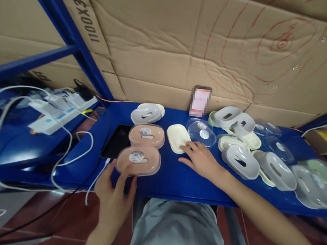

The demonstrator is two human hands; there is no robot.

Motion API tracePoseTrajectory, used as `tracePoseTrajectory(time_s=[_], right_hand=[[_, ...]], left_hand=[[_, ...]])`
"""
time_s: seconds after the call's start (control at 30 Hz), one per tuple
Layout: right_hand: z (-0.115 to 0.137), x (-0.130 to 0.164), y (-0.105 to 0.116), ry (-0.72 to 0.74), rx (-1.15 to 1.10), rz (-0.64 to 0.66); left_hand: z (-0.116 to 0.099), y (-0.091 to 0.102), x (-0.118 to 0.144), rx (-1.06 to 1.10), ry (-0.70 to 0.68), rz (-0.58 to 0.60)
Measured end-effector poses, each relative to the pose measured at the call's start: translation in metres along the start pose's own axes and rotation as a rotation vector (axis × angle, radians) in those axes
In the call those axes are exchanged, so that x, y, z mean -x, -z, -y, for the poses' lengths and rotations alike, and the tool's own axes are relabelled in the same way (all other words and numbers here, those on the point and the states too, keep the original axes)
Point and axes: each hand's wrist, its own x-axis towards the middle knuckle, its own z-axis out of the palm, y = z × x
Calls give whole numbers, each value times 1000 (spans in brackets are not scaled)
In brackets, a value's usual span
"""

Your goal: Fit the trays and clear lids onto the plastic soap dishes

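My left hand [117, 189] has its fingers spread on the front edge of a pink soap box [151, 164] with a clear lid and a round label. A second pink soap box [159, 135] lies just behind it. My right hand [199, 157] reaches to a cream oval soap dish base [176, 135], fingertips on its near right corner and thumb stretched away from it. Beside those fingertips lies a clear lid [194, 131] with round labels. Whether the fingers grip the cream base underneath is hidden.
Grey slotted trays [245, 166], more clear lids [277, 148] and cream and green parts crowd the right side. Behind stands a phone [200, 103] against cardboard. A dark tablet [113, 142], white cables and a power strip [61, 115] are at left.
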Motion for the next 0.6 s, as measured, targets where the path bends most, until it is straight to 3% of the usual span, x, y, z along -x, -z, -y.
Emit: tracePoseTrajectory(time_s=[0.1,0.2,0.27,0.37,0.53,0.6], right_hand=[[-6,40,8,43,-48,-54],[-12,59,20,80,-99,-90],[-14,49,28,85,-83,-119],[-12,-1,36,119,-47,-157],[-2,-131,22,201,-15,-113],[4,-171,14,232,-28,-86]], left_hand=[[-17,-6,3,14,-189,-7],[-42,-15,-5,118,-393,198],[-57,-23,-16,165,-461,322],[-70,-32,-27,236,-523,420],[-67,-35,-26,367,-419,423],[-64,-34,-25,402,-398,431]])
